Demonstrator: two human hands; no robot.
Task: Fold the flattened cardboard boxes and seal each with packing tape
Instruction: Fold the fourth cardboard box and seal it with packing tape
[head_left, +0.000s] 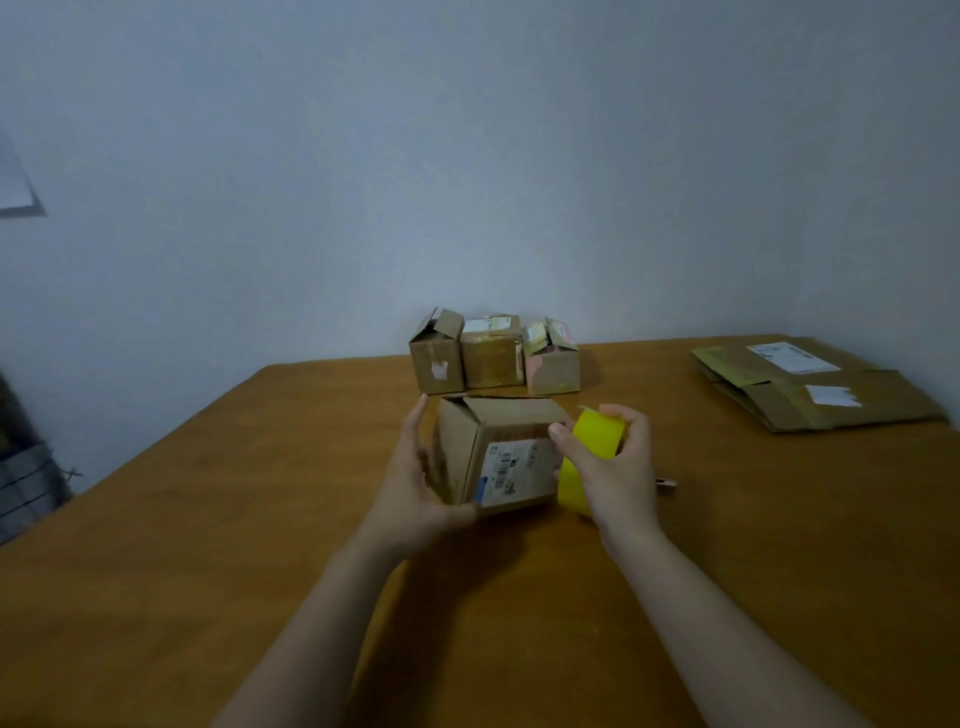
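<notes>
**Box held at table centre, tape roll at its right side**

Left hand (415, 467): forearm comes in from 7 o'clock. The palm lies flat against the left face of the box (498, 452), fingers straight and pointing up toward 12, and the thumb lies along the box's near lower edge. It is an open, pressing hold; no fingers curl round the box.

Right hand (618, 467): forearm comes in from 5 o'clock. The fingers are curled over the top of a yellow tape roll (597, 436), with the thumb on the roll's left side, next to the box's right edge. The grip on the roll is closed.

Box: on or just above the wooden table (208, 519) near its middle, tilted, between the two hands. A white printed label (506, 462) is on the near face. A flap stands partly open at the far top edge.

Surroundings:
- At 12 o'clock from the held box, near it, a row of three small boxes (491, 353) stands against the wall (467, 156); the left one has raised flaps.
- At 2 o'clock, well apart, flattened cardboard (810, 384) with white labels lies on the table.
- At 3 o'clock, just behind the right hand, a small object (665, 483), mostly hidden, too small to tell what it is.

The right hand and the roll cover the box's right end.
</notes>
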